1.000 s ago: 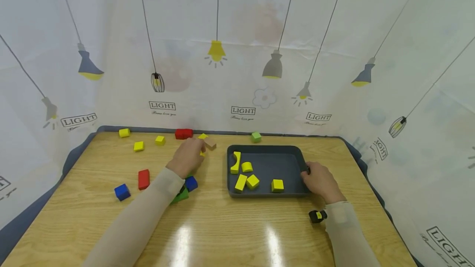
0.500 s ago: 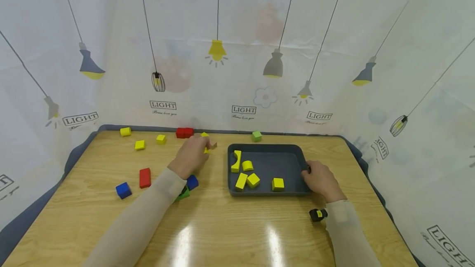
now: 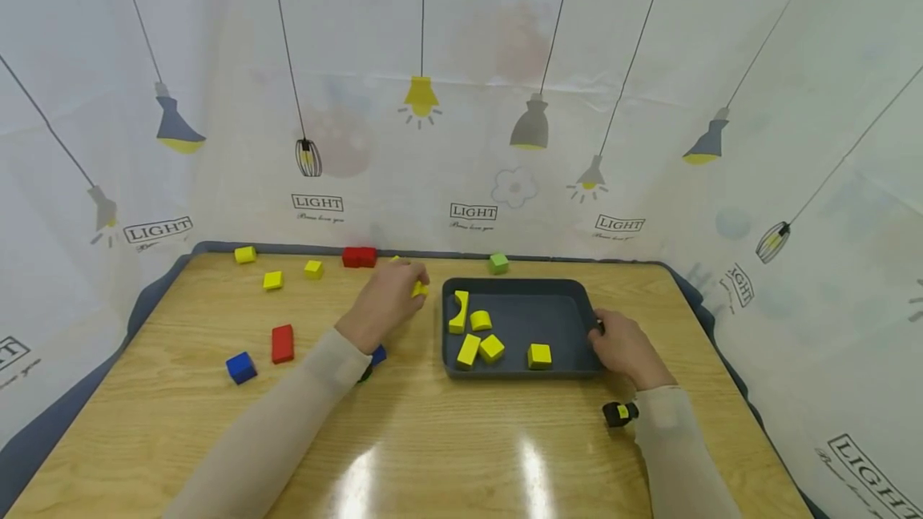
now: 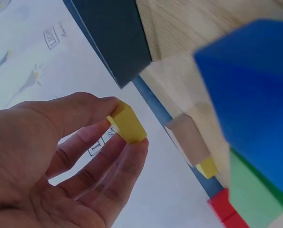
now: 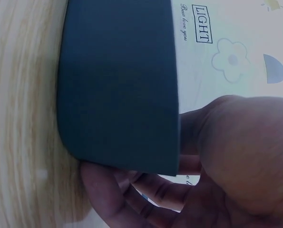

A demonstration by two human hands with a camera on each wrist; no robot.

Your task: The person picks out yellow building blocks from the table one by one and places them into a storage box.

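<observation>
My left hand (image 3: pixel 384 304) pinches a small yellow block (image 4: pixel 128 122) between thumb and fingertips, raised off the table just left of the dark grey tray (image 3: pixel 551 319). In the left wrist view, a plain wooden block (image 4: pixel 189 138) stands against another yellow block (image 4: pixel 207 167) beyond the hand. My right hand (image 3: pixel 630 349) grips the tray by its right end; the right wrist view has fingers curled at the tray wall (image 5: pixel 120 85). Several yellow blocks lie in the tray, among them a cube (image 3: pixel 539 356) and an arch-shaped block (image 3: pixel 459 312).
Red blocks (image 3: pixel 359 257) and a light green cube (image 3: pixel 498 263) stand at the table's back edge. On the left are several yellow blocks, a red block (image 3: pixel 283 343) and a blue cube (image 3: pixel 241 368). The left forearm partly covers blue and green blocks.
My left hand has picked up a yellow block from beside the wooden block and moved right towards the tray. My right hand stays on the tray.
</observation>
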